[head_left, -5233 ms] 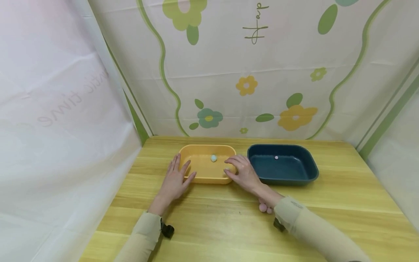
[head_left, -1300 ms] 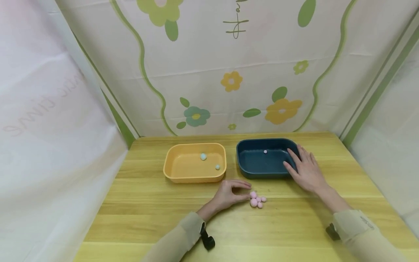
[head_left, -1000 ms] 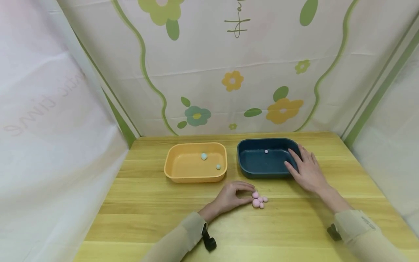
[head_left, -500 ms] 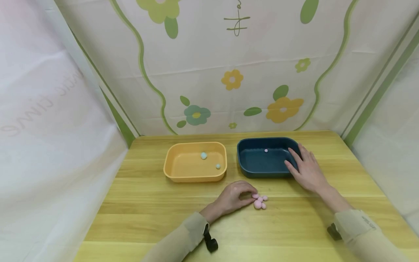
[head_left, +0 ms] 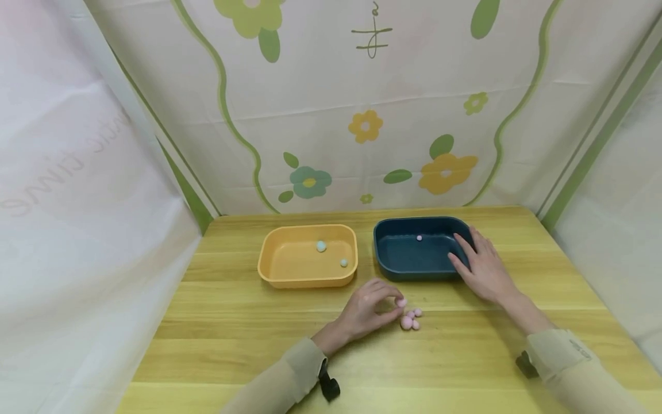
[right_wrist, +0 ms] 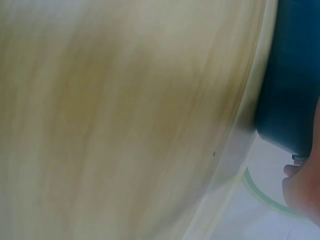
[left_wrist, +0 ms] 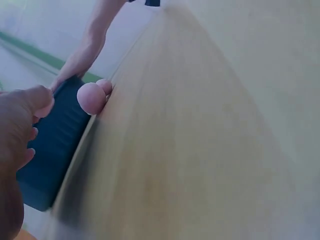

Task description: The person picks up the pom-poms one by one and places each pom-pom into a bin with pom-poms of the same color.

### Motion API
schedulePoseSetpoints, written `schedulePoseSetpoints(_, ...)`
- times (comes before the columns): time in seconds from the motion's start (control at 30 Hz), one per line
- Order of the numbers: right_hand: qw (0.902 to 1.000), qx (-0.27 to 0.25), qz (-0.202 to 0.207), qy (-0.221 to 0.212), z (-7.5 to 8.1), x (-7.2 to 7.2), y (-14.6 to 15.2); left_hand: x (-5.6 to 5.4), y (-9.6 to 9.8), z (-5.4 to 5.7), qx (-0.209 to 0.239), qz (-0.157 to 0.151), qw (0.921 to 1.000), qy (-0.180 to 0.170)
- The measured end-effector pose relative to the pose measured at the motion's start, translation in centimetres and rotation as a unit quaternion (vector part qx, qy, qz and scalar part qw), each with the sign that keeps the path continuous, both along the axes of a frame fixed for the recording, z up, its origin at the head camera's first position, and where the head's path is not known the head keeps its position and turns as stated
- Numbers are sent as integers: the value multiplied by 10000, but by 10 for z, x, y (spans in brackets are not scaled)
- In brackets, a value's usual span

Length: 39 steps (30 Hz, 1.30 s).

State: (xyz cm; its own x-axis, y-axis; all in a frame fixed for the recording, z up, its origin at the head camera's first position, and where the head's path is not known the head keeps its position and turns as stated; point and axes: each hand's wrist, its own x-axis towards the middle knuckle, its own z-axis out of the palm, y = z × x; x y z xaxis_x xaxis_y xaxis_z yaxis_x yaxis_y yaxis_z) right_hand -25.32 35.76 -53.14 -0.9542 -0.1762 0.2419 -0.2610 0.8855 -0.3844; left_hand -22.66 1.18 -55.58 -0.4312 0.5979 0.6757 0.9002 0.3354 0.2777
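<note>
My left hand (head_left: 367, 309) pinches a small pink ball (head_left: 401, 302) between thumb and fingertips, just above the wooden table. Right beside it, several other pink balls (head_left: 407, 322) of different sizes lie in a loose cluster; in the left wrist view a large pink ball (left_wrist: 91, 98) stands out near the fingers. My right hand (head_left: 486, 270) rests spread on the right end of the dark blue tray (head_left: 419, 276), thumb and a finger over its rim. One tiny pink ball (head_left: 419, 238) lies inside that tray. In the right wrist view the hand (right_wrist: 302, 187) touches the tray's end.
To the left of the blue tray stands a yellow tray (head_left: 307, 283) holding a larger pale blue ball (head_left: 321, 246) and a smaller one (head_left: 343, 263). A flower-printed cloth (head_left: 310, 115) hangs behind the wooden table (head_left: 233, 345), with white cloth at both sides.
Earlier the left hand was at the yellow tray and the right hand reached into it. Since then the left hand has lifted one pink ball from the cluster; the right hand holds still.
</note>
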Motion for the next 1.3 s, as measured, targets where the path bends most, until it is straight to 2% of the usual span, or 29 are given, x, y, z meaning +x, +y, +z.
schedulePoseSetpoints(0.23,10000,-46,-16,-54,3,0,-1,-1,3,12,-10,153,9982,572)
schedulePoseSetpoints(0.43,9999,-91,-20,-55,4,1,-2,-4,6,20,11,288,9955,899)
schedulePoseSetpoints(0.83,9999,-89,-78,-103,6,3,-2,-21,16,30,89,403,9937,1039)
schedulePoseSetpoints(1.13,9999,-73,-73,-41,4,1,-2,-38,26,31,-125,638,9879,1406)
schedulePoseSetpoints(1.3,9999,-80,-81,-29,3,1,-2,-46,32,32,-241,724,9875,1378)
